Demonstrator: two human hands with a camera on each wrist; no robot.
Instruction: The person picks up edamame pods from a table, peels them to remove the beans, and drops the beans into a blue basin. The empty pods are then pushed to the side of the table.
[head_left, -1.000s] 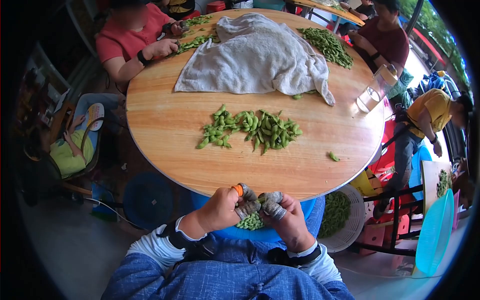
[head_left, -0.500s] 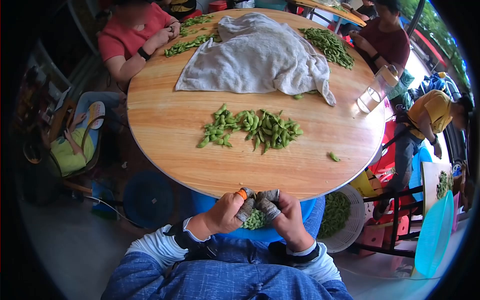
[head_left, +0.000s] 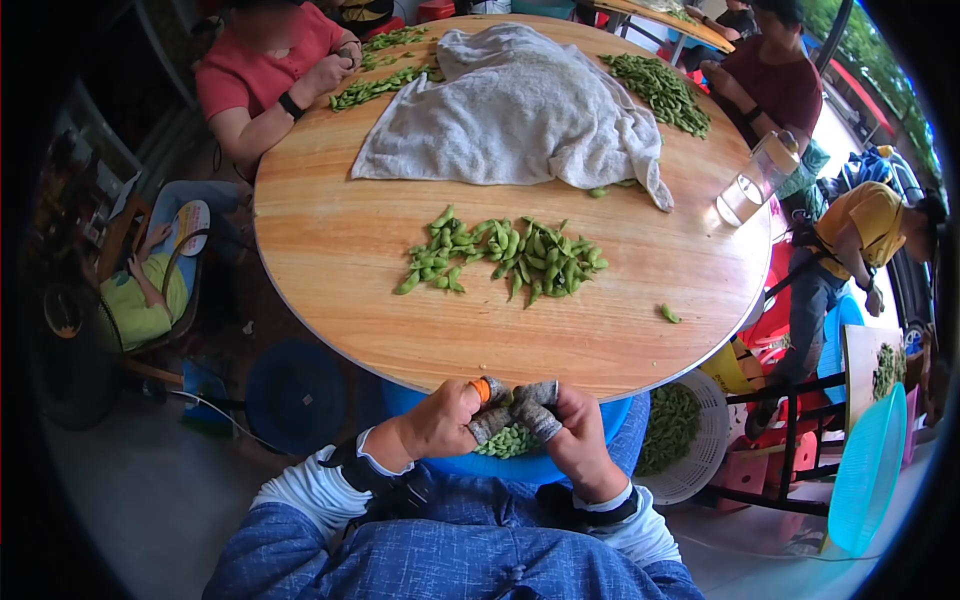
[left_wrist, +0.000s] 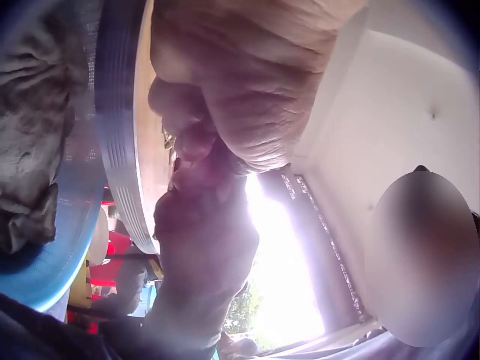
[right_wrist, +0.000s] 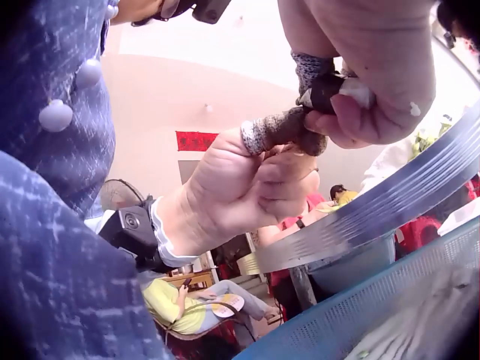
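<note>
My left hand and right hand meet fingertip to fingertip at the table's near edge. Grey knitted covers wrap the thumb and a finger of each, and an orange band circles a left finger. Between the fingertips the hands pinch a green edamame pod, mostly hidden by the covers. Beneath them, shelled green beans lie in a blue tub. In the right wrist view the left hand touches the right hand; the fingers block the pod there.
Loose edamame pods lie on the round wooden table, before a grey towel. A clear jug stands at right. A white basket of pods sits beside my right leg. Other people sit around the table.
Both hands have shifted slightly, their covered fingers now angled inward around the pod, and the beans below show more. The person in red has brought their hands together.
</note>
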